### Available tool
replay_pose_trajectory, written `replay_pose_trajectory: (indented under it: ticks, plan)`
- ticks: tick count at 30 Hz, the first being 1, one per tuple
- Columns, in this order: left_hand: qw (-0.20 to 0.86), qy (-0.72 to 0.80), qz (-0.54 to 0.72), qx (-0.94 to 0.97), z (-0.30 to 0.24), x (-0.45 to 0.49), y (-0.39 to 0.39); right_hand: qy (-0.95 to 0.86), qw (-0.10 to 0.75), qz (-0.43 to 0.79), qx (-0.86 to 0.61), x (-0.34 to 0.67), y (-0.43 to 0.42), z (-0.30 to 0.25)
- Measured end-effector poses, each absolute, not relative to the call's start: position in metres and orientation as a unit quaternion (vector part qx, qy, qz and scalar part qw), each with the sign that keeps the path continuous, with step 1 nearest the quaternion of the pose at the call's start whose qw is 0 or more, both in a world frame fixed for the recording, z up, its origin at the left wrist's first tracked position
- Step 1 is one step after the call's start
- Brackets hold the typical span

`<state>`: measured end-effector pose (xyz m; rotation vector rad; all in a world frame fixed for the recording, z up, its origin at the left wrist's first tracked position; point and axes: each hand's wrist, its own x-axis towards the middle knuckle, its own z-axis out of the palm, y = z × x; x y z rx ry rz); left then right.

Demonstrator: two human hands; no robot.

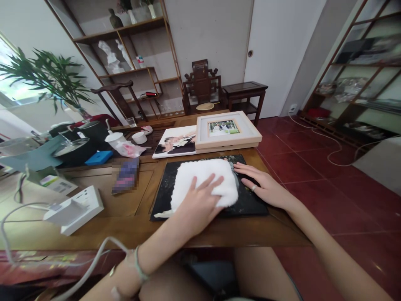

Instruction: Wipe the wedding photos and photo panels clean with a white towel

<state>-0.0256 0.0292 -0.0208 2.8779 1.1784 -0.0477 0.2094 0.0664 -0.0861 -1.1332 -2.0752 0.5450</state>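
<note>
A fluffy white cloth (188,175) lies spread over a dark flat panel (250,207) on the wooden table. My left hand (200,205) rests flat on top of the cloth with its fingers spread. To the right, my right hand (263,184) lies with fingers stretched out on the panel's right side, beside the cloth, and a ring shows on one finger. A pale strip, perhaps a loop of the cloth, pokes out at the panel's lower left corner. Most of the panel's surface is hidden under the cloth and my hands.
Behind the panel are a light wooden picture frame (253,136) and a printed picture (159,146). A white power strip (90,209), a blue box (99,157), a white teapot (114,138) and several dark containers stand on the left. Wooden shelves rise behind the table (140,230).
</note>
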Motion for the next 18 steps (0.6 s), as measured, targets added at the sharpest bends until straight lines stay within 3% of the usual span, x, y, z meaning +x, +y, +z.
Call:
replay_pose_trajectory:
  ticks: [9, 18]
  plan:
    - [-0.058, 0.429, 0.04, 0.901, -0.035, -0.006, 0.086, -0.804, 0.335, 0.207, -0.446, 0.209, 0.066, -0.086]
    - [-0.077, 0.38, 0.044, 0.921, -0.04, 0.005, 0.003, -0.808, 0.339, 0.208, -0.435, 0.211, 0.067, -0.086]
